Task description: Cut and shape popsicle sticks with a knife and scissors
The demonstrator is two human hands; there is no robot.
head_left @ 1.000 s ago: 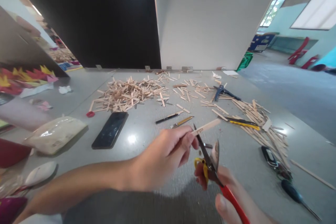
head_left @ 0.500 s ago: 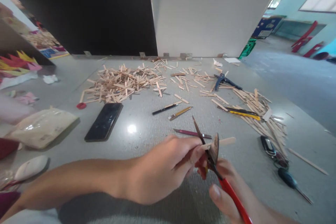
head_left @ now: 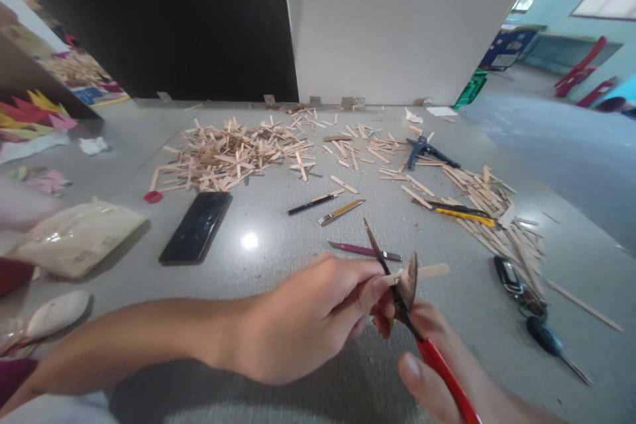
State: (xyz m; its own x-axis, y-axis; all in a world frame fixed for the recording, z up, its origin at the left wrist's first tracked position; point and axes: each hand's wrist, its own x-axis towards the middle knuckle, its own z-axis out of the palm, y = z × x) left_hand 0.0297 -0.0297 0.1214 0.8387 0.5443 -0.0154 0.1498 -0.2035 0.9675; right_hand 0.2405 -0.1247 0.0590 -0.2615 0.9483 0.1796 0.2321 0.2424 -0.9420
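My left hand (head_left: 303,321) pinches a flat wooden stick (head_left: 433,271) between thumb and fingers. The stick points right and lies between the open blades of red-handled scissors (head_left: 442,371). My right hand (head_left: 437,351) is wrapped round the scissors' handles, its thumb near the red grip. Just beyond the hands a maroon craft knife (head_left: 362,250) lies on the grey table. Farther off are a gold craft knife (head_left: 342,211) and a black one (head_left: 313,204).
A large pile of wooden sticks (head_left: 233,156) lies behind a phone (head_left: 196,228). To the right are blue pliers (head_left: 422,151), a yellow cutter (head_left: 464,214), more sticks and keys (head_left: 507,275) with a screwdriver. A plastic packet (head_left: 82,235) and a white mouse (head_left: 58,313) are at left.
The view has shifted very slightly. Both hands, the stick and the scissors hold almost the same pose, with the scissors and stick a touch farther right.
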